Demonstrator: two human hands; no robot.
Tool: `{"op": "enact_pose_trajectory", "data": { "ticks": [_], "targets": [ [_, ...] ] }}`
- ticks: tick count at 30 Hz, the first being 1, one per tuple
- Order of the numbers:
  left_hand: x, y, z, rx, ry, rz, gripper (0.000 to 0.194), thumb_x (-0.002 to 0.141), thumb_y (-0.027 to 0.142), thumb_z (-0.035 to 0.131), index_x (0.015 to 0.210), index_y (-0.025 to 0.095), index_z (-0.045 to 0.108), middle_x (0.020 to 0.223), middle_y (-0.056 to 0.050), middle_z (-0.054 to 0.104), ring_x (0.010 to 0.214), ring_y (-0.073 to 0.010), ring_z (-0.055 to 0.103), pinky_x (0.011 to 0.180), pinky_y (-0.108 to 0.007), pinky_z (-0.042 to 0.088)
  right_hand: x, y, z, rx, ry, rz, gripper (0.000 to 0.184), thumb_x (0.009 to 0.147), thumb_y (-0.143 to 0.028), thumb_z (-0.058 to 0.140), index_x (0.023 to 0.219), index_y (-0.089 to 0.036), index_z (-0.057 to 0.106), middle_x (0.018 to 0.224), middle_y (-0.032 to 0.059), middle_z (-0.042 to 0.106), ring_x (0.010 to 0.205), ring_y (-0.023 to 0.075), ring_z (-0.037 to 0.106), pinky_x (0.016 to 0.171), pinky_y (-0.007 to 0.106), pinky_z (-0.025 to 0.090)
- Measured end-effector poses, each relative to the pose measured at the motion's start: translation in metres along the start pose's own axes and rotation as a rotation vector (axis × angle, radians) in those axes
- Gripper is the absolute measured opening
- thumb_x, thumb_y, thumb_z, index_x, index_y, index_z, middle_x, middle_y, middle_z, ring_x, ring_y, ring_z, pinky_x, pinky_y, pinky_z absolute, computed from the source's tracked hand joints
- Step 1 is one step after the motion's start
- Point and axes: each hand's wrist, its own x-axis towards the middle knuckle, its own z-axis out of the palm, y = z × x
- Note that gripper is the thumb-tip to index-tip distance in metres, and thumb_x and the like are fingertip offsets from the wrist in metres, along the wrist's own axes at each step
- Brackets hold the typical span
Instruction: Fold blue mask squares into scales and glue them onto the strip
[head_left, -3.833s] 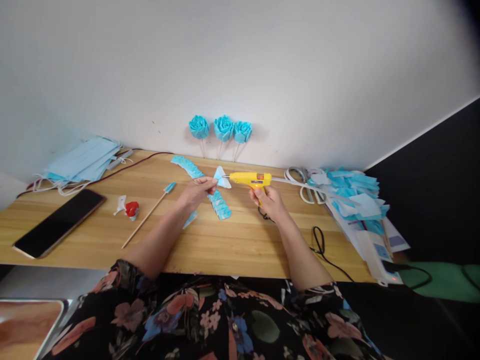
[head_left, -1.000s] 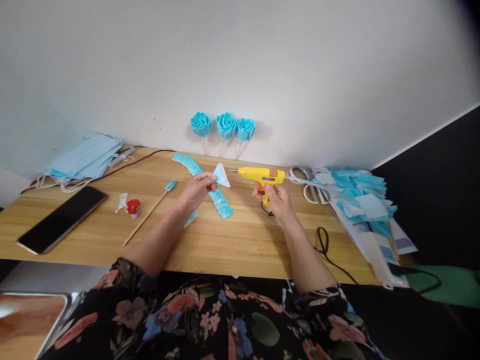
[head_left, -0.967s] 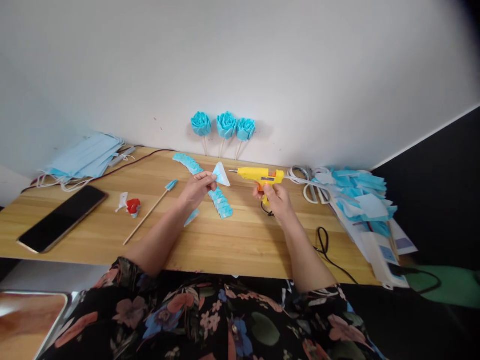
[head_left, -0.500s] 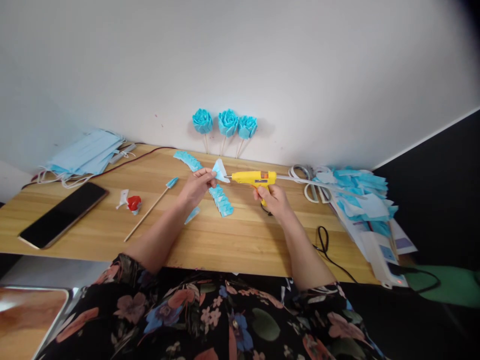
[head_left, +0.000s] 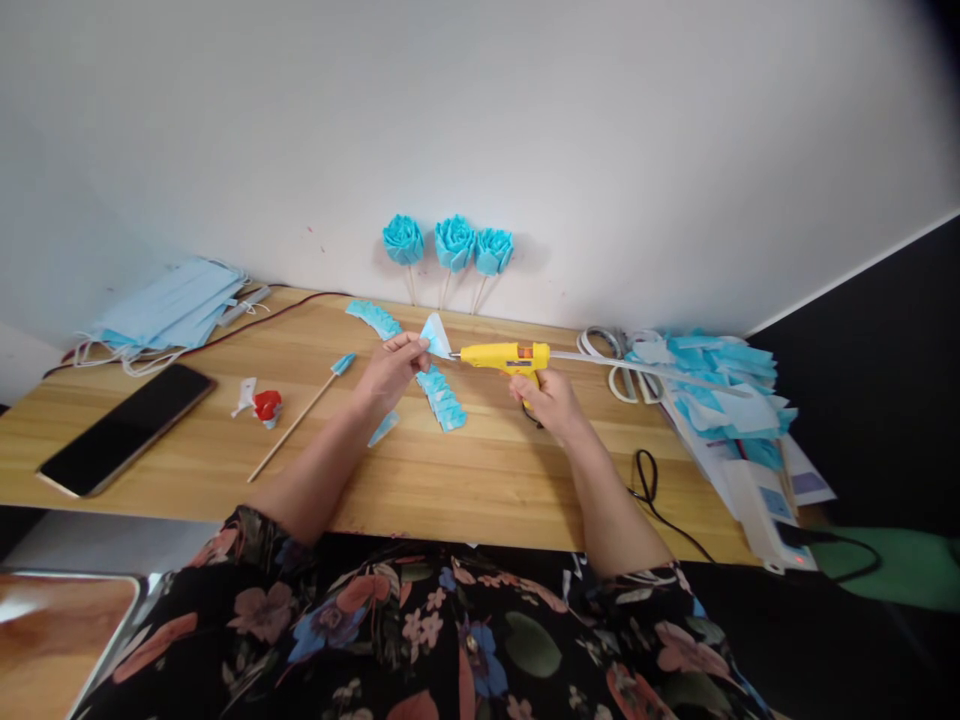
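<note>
"Fingers (head_left: 415,349) of the left hand (head_left: 391,371): what is pinched?"
"One blue piece (head_left: 434,336), by the glue gun (head_left: 496,357) gripped in the right hand (head_left: 553,399)."
"What is done?"
"Three flowers (head_left: 454,243) are made; one bud (head_left: 343,364) looks unfinished."

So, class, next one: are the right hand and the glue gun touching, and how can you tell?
Touching: the head view shows the right hand gripping the yellow glue gun by its handle, fingers closed round it.
</note>
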Motion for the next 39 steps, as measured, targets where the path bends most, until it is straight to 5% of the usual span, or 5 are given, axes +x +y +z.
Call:
{"op": "enact_pose_trajectory", "data": {
  "ticks": [12, 18, 22, 34, 39],
  "targets": [
    [0.007, -0.003, -0.006, -0.129, 0.07, 0.014, 0.03, 0.073, 0.031, 0.081, 0.064, 0.018, 0.055, 0.052, 0.005, 0.049, 0.052, -0.0092, 0.05, 0.058, -0.024, 0.042, 0.003, -0.005, -0.003, 0.401, 0.053, 0.058, 0.058, 0.085, -0.076, 0.054, 0.092, -0.02, 0.07, 0.085, 0.0093, 0.076, 0.066, 0.0168, 0.064, 0.053, 0.027, 0.05],
    [0.004, 0.003, -0.001, -0.122, 0.11, -0.033, 0.028, 0.073, 0.026, 0.08, 0.064, 0.018, 0.054, 0.051, 0.005, 0.049, 0.051, -0.0092, 0.05, 0.055, -0.023, 0.042, 0.017, 0.014, -0.007, 0.266, 0.418, 0.242, 0.058, 0.078, -0.077, 0.063, 0.083, -0.019, 0.065, 0.074, 0.0033, 0.067, 0.061, 0.0123, 0.058, 0.044, 0.021, 0.049],
    [0.002, 0.004, 0.0, -0.117, 0.095, -0.036, 0.027, 0.072, 0.026, 0.08, 0.064, 0.019, 0.055, 0.051, 0.005, 0.05, 0.051, -0.0096, 0.051, 0.056, -0.023, 0.043, 0.026, 0.032, -0.006, 0.411, 0.466, 0.416, 0.047, 0.079, -0.065, 0.071, 0.075, -0.02, 0.06, 0.063, -0.0034, 0.056, 0.05, 0.0082, 0.05, 0.041, 0.02, 0.046],
    [0.0, 0.002, 0.005, -0.071, -0.005, -0.052, 0.028, 0.074, 0.027, 0.079, 0.061, 0.018, 0.056, 0.051, 0.004, 0.051, 0.051, -0.0097, 0.053, 0.057, -0.023, 0.043, 0.022, 0.045, -0.015, 0.554, 0.438, 0.484, 0.026, 0.087, -0.045, 0.068, 0.083, -0.02, 0.064, 0.079, 0.0046, 0.074, 0.066, 0.0142, 0.068, 0.06, 0.028, 0.06],
    [-0.001, 0.001, 0.003, -0.089, -0.042, -0.046, 0.027, 0.076, 0.028, 0.078, 0.063, 0.018, 0.057, 0.053, 0.004, 0.051, 0.052, -0.0094, 0.052, 0.057, -0.023, 0.043, -0.006, 0.052, -0.029, 0.265, 0.419, 0.369, 0.031, 0.08, -0.046, 0.076, 0.101, -0.024, 0.072, 0.109, 0.0069, 0.077, 0.105, 0.0226, 0.072, 0.092, 0.04, 0.06]
  ]
}}
